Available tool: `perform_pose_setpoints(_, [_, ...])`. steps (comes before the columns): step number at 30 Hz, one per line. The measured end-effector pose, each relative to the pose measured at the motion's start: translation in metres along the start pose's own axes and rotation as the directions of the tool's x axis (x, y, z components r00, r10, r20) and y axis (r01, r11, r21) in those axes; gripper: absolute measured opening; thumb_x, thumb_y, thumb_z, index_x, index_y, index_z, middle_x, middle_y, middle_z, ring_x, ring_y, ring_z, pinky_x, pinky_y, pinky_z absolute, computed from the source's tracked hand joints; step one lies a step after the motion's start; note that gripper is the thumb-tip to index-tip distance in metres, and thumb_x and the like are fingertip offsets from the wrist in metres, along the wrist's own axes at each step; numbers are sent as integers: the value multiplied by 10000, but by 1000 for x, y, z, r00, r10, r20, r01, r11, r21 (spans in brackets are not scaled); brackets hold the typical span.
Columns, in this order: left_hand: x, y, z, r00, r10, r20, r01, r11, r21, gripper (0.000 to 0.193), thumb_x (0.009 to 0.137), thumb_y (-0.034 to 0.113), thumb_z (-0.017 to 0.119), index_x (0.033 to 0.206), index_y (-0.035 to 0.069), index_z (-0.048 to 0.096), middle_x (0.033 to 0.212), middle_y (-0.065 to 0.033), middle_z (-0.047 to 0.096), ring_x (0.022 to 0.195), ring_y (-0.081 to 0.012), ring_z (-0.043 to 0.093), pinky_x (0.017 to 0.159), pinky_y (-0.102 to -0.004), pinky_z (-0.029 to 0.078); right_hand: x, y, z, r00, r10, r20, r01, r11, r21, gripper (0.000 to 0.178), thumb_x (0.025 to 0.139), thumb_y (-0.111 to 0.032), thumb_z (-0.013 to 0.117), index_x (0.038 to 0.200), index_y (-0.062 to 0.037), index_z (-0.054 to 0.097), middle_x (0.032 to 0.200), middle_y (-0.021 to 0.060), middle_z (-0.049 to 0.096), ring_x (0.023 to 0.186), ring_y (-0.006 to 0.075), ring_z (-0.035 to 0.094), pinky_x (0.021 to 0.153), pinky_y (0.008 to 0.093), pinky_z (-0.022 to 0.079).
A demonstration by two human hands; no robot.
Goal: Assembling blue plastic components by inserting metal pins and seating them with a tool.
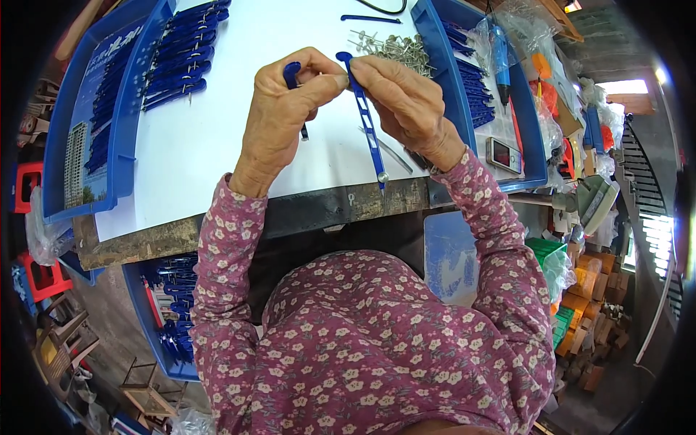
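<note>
Your right hand (409, 96) has its grip closed on the far end of a slotted blue strip (376, 158), probably to steady it; the strip runs nearward below those fingertips. Your left hand (279, 109) grips another blue piece (291, 72), left of the strip. Metal pins (399, 52) heap far right, likely for easy reach.

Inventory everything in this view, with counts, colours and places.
Table: one, white, centre
Trays: several, blue, on and below table
Loose strips: many, blue, trays and table
Slotted strip: one, blue, centre
Curved strip: one, blue, left of centre
Metal pins: many, silver, upper centre
Handheld tool: one, blue, upper right
Small device: one, grey, right
Stools: two, red, far left
Bags: several, clear, right
Sleeves: two, maroon floral, lower centre
Left hand: one, holding curved strip
Right hand: one, holding slotted strip
</note>
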State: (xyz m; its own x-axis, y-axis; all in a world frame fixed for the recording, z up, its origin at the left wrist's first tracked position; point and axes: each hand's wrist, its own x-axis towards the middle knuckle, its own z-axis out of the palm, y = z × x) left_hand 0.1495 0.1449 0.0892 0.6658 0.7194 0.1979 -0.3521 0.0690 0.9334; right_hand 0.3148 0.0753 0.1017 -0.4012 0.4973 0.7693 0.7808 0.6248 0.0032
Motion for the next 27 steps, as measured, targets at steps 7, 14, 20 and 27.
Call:
perform_pose_setpoints(7, [1,5,3,994,103,28,-106,961,255,85,794,114,593,751,41,600,568,55,469,529,-10,382,477,-153,302,-2,-1,-6,998,32,54,-31,999,-11,296,702,61,623,996,44,595,898,172,625,793,261,640,679,304,529])
perform_pose_setpoints(14, [2,8,4,977,178,119,-214,814,541,33,762,85,578,753,54,572,532,9,482,484,-51,444,451,-199,346,10,-11,-14,813,496,304,-581,724,373,154,856,-95,546,893,49,585,658,105,605,547,132,597,483,221,473])
perform_pose_setpoints(20, [9,-2,4,897,347,273,-433,569,699,59,745,81,575,731,68,519,553,-56,547,448,-160,521,434,-277,384,12,-4,-17,348,655,671,-886,-5,464,222,871,-198,521,796,-5,602,560,34,554,390,40,457,316,163,312])
perform_pose_setpoints(27, [13,-8,3,875,407,262,-455,507,732,50,752,88,570,747,79,522,568,-44,567,460,-171,551,448,-289,409,23,-3,-15,149,638,755,-857,-297,421,230,871,-240,539,851,-17,592,558,-20,460,383,23,312,337,167,249])
